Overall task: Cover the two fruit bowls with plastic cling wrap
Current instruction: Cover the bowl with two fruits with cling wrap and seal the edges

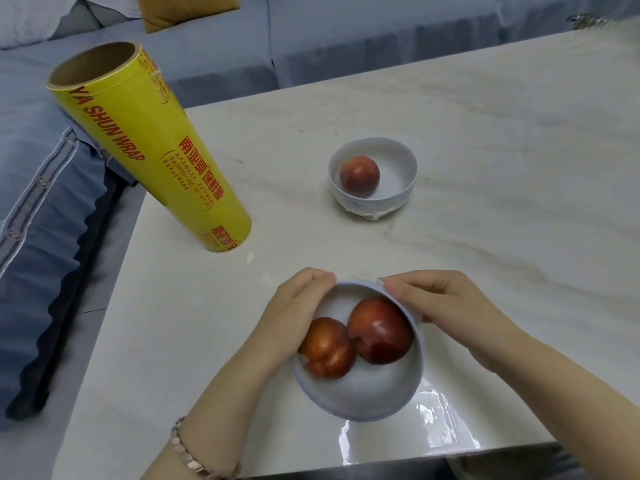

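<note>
1. The pale marble surface [485, 133] carries everything in play. A blue sofa [207, 46] runs behind it and along its left side.
2. The cling wrap roll [152, 150] stands on end at the far left, long axis upright, well apart from both bowls. Your left hand is the nearer one to it.
3. The near bowl [363, 393] sits between your hands at the front edge and looks tipped toward you. It holds two red fruits [327, 348], touching each other.
4. The loose film [440, 420] lies glossy and wrinkled on the surface just beside the bowl's near right side. It appears to trail from a sheet over the bowl, though the sheet itself is hard to make out.
5. The far bowl [398, 168], holding one fruit [359, 176], sits near the centre. Film crumpled at its base suggests it is already covered.
6. Your left hand [298, 303] has its fingers curled over the near bowl's far left rim.
7. Your right hand [440, 299] has its fingers curled round the far right rim.
8. The untucked slack lies toward you and to the right of both sets of fingers. Your right hand is the closer, so it looks best placed to smooth that side down.
</note>
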